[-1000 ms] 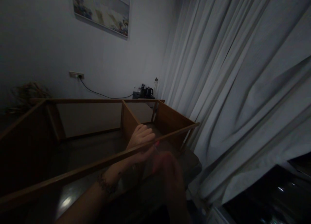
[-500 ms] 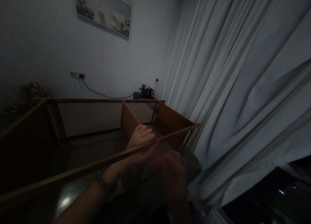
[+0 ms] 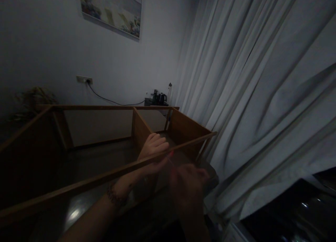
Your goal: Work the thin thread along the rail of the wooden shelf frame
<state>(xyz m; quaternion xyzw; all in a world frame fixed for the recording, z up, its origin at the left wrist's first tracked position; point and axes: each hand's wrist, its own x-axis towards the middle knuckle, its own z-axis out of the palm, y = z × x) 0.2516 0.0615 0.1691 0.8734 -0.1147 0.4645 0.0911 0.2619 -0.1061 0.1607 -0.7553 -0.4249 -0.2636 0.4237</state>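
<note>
A low wooden frame (image 3: 105,180), with side panels and a divider panel (image 3: 143,124), stands before me. My left hand (image 3: 154,145) is closed at its front rail near the divider, fingers curled behind the rail and thumb showing below it. A bracelet (image 3: 117,194) circles that wrist. Just below and to the right of the left thumb, my right hand (image 3: 187,186) is closed but smeared by motion. A faint thin sliver shows between its fingertips and the rail; its kind cannot be made out in the dim light.
A long pale curtain (image 3: 225,95) hangs close on the right. Behind the frame, a black kettle (image 3: 162,97) stands on a small dark stand. A cord runs from the wall socket (image 3: 84,80). Dried plants (image 3: 35,98) lie at the back left; a dark glossy surface (image 3: 294,214) is lower right.
My right hand has turned and shifted a little at the same spot below the rail. My left hand keeps its place on the rail. The view has moved very slightly.
</note>
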